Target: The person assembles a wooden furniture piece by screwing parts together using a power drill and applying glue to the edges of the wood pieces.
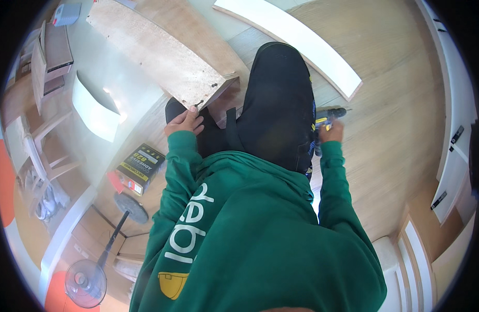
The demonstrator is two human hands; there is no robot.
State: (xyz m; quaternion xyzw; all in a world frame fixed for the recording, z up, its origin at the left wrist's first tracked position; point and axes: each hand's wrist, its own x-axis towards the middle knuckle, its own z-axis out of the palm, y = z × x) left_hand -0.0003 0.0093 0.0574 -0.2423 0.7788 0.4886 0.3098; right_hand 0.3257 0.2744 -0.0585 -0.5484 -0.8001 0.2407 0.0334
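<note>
A long wooden box-like piece with a pale, stained face slants across the upper left, its near corner by my left knee. At that corner my left hand is closed, thumb and finger pinching a small dark screw against the face. More dark screw heads show close by. On my right, beside my thigh, my right hand grips a cordless drill, dark with yellow parts, its bit pointing right. The drill's lower part is partly hidden by my hand and leg.
A curved white-faced panel lies ahead on the floor. To the left are a bent white sheet, a black-and-yellow adhesive tin, a standing fan and wooden furniture. White cabinet fronts line the right.
</note>
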